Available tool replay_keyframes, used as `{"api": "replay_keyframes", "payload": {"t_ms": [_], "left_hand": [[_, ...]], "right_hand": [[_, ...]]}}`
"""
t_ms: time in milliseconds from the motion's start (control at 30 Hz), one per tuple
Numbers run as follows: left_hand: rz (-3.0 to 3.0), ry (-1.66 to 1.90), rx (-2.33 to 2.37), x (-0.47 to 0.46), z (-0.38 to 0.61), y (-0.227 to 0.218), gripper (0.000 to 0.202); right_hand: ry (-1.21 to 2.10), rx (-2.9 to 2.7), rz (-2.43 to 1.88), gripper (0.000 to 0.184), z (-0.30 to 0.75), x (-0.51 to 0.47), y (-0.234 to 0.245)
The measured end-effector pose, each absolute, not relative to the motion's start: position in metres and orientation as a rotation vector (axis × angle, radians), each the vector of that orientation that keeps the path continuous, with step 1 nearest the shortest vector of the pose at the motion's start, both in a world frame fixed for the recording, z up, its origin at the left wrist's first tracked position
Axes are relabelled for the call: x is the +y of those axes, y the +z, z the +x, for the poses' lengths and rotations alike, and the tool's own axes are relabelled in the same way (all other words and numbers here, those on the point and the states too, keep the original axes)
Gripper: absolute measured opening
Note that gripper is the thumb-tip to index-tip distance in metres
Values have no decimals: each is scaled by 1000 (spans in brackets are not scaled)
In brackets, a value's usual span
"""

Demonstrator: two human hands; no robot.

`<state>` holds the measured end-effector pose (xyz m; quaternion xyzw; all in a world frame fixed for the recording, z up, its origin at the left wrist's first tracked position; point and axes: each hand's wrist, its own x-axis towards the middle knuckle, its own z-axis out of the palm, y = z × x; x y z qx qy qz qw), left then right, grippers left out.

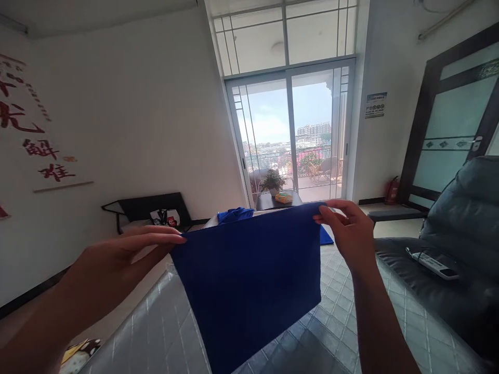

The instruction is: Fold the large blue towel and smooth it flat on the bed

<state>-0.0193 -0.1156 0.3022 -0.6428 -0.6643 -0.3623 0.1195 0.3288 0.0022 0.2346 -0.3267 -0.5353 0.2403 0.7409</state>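
Note:
A dark blue cloth (257,275) hangs spread out in the air before me, its top edge stretched between my two hands. My left hand (128,254) pinches its upper left corner between thumb and fingers. At the upper right corner my right hand (349,228) grips the cloth the same way. Below it lies a quilted, silvery-white covered surface (343,291). Behind the cloth's top edge sits a crumpled blue cloth (236,214), and part of another blue piece (326,236) shows beside my right wrist.
On the right stands a black padded chair (463,208) with a white power strip (434,265) on its seat. Beyond are a small table (266,201) with a potted plant (273,180), glass sliding doors (268,124) and a fire extinguisher (392,190). A black bench-like piece (132,205) stands at left.

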Motion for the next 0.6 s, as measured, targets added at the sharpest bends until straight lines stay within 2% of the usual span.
{"api": "replay_keyframes", "payload": {"t_ms": [167, 333, 467, 600], "left_hand": [[-2035, -1234, -1841, -120, -2, 297, 47], [-2440, -1433, -1681, -124, 38, 289, 23], [-2751, -1530, -1598, -128, 63, 286, 18], [-2768, -1647, -1703, -136, 53, 274, 20]], "right_hand": [[464, -1053, -687, 26, 335, 11, 233], [376, -883, -608, 29, 349, 24, 228], [400, -823, -579, 35, 352, 43, 234], [526, -1110, -741, 34, 321, 65, 255]]}}
